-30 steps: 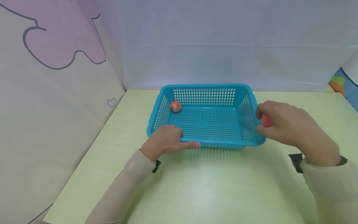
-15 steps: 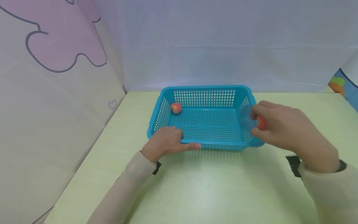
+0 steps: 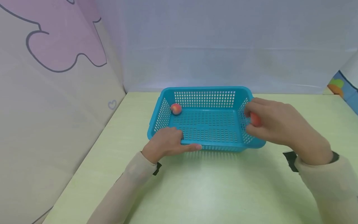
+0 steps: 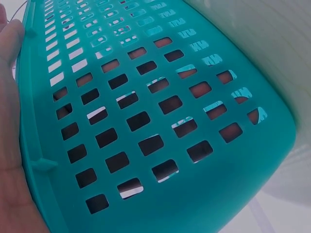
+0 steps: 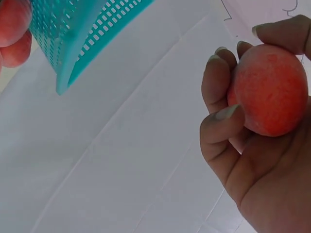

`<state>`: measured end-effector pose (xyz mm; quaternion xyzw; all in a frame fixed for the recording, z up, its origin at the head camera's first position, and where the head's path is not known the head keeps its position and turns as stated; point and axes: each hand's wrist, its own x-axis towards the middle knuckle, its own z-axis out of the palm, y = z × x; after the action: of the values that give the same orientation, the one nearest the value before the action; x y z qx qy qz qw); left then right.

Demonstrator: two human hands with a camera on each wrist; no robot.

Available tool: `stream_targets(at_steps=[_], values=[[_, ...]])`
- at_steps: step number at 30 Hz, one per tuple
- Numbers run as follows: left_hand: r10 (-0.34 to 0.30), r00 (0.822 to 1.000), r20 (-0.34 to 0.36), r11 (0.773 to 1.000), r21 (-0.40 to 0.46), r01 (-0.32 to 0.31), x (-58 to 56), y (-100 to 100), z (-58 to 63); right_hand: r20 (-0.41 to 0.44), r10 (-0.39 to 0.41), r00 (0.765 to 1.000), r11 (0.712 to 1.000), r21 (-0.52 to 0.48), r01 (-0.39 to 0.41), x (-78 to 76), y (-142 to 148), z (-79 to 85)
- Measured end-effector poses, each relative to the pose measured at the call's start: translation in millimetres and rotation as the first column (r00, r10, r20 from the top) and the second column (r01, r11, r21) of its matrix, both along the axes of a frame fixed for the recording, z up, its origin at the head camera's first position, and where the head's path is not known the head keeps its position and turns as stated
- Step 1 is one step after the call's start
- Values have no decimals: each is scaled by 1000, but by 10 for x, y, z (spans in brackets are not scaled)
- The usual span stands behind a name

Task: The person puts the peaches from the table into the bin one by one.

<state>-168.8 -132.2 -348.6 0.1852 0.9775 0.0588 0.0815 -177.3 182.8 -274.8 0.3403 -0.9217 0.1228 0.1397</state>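
Observation:
My left hand (image 3: pixel 166 140) grips the near rim of a blue plastic basket (image 3: pixel 223 145), its fingers over the inside and the thumb along the outside. In the left wrist view, fingers show through the holes of the basket wall (image 4: pixel 194 189). At the basket's right side, my right hand (image 3: pixel 279 123) holds a red peach (image 3: pixel 255 119). The right wrist view shows this peach (image 5: pixel 272 92) between the thumb and curled fingers. Another peach (image 3: pixel 176 109), red and yellow, lies in the basket's far left corner.
The basket stands on a pale green table (image 3: pixel 201 183). A white cloth (image 3: pixel 223 62) hangs behind it, and a printed panel (image 3: pixel 70 102) rises on the left. More red fruit (image 5: pixel 13 22) appears by the basket at the edge of the right wrist view.
My right hand has moved left with the peach, from outside the right rim to over the basket's right side. The left hand keeps its place on the near rim.

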Motion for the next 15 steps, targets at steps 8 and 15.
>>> stream_targets(at_steps=[8, 15], values=[[0, 1000, 2, 1000, -19, 0, -6, 8, 14, -137, 188, 973, 981, -17, -192, -213, -221, 166], [1, 1000, 2, 1000, -5, -1, -4, 5, 13, -108, 267, 958, 962, -31, -272, -443, -508, 237]])
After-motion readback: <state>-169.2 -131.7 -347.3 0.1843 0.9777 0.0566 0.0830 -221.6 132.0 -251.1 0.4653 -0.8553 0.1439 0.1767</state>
